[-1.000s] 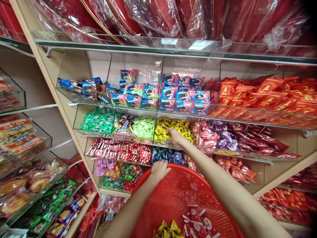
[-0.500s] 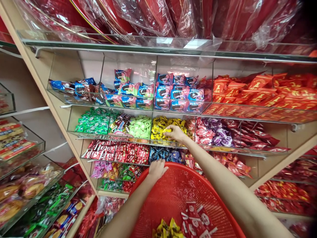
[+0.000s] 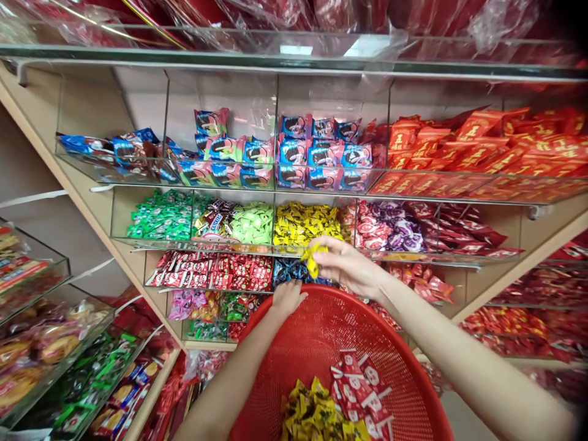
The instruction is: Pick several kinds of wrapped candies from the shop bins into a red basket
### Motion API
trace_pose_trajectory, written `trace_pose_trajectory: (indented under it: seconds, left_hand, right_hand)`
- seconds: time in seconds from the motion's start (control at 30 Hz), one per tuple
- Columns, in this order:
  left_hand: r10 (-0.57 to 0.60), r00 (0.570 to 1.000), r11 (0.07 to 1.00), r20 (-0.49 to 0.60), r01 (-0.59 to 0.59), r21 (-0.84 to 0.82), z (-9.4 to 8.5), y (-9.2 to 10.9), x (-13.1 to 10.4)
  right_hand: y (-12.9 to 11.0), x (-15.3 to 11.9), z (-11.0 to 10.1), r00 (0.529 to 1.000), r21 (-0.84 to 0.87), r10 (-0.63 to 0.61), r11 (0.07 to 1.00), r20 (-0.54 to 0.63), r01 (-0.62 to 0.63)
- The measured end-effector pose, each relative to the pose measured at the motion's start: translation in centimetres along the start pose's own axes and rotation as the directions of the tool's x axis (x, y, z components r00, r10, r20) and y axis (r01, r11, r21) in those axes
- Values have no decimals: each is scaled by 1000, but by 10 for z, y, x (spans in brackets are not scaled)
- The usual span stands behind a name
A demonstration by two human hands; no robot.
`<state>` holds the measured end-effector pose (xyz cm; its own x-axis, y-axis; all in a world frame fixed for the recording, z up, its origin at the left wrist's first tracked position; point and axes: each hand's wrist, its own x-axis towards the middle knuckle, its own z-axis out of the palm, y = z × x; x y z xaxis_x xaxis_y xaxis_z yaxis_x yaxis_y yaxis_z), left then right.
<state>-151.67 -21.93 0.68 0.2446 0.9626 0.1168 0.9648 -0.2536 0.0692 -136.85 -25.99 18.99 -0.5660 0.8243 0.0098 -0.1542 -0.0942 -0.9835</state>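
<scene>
Basket (image 3: 312, 337) before shelves (image 3: 229, 190), candies (image 3: 315, 411) inside, packets (image 3: 370, 398) on their right (slightly farther back), left hand (image 3: 287, 298) on far rim (image 3: 321, 288), right hand (image 3: 351, 268) rightward.

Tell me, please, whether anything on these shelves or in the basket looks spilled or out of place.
Nothing looks spilled: the yellow-wrapped candies and red packets lie inside the red basket. Mildly odd is one blue-and-pink cookie packet topping its stack alone, left of a stack with three across the top.

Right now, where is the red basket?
In the head view, the red basket is at bottom centre, below the dark blue candies, your left hand on its rim.
</scene>
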Motion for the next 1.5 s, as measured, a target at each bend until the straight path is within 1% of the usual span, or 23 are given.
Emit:
trace_pose_trajectory:
  seconds: [0.07,0.13,0.23,0.3,0.33,0.4,0.5,0.57,0.67,0.8,0.87,0.97,1.03,1.13,1.2,1.3,1.4,1.5]
  left_hand:
    - [3,1000,1000,5,-3,-2,-1,1,0]
    - [9,1000,1000,10,-9,-4,0,1,0]
    - [27,1000,1000,0,-27,-5,5,0,2]
    - [35,999,999,-5,-35,-6,8,-1,3]
    - [36,999,999,-6,-36,-6,9,-1,4]
    - [38,999,999,-10,-38,-4,10,-2,4]
    - [40,999,999,-20,-40,3,9,-1,4]
    - [37,999,999,-17,-37,6,7,-1,3]
    - [30,1000,1000,-2,-30,8,6,-1,3]
    - [26,1000,1000,10,-26,3,7,-1,4]
    - [22,1000,1000,22,-22,-1,8,-1,4]
    - [16,999,1000,31,-16,-6,8,-1,4]
    - [14,1000,1000,28,-14,-6,8,-1,4]
    - [21,1000,1000,9,-21,-1,8,-1,4]
    - [29,1000,1000,-2,-29,-1,8,-1,4]
    - [26,1000,1000,9,-26,-8,8,-1,3]
    - [14,1000,1000,26,-14,-14,7,-1,3]
    - [13,1000,1000,25,-12,-18,8,-1,3]
  right_hand:
    - [24,-34,5,993,16,97,995,70,-98]
    - [58,-63,5,974,38,196,979,117,-202]
    - [109,-100,2,923,13,354,933,153,-360]
    - [134,-119,3,889,-82,431,902,152,-423]
    - [144,-126,4,882,-152,450,890,142,-430]
    - [157,-137,9,884,-321,454,859,116,-399]
    - [166,-146,17,898,-525,429,789,97,-320]
    - [168,-147,22,906,-580,411,764,99,-283]
    - [167,-145,25,917,-598,384,763,110,-248]
    - [158,-138,19,920,-604,371,764,126,-226]
    - [155,-133,14,923,-575,365,783,118,-237]
    - [154,-127,11,917,-510,386,812,105,-283]
    - [154,-125,15,920,-526,373,809,118,-261]
    - [157,-124,28,923,-600,340,782,180,-171]
    - [162,-123,38,912,-642,350,754,216,-137]
    - [178,-121,47,910,-704,344,705,230,-88]
    - [198,-122,48,909,-744,348,665,230,-66]
    - [211,-124,46,899,-746,356,664,256,-50]
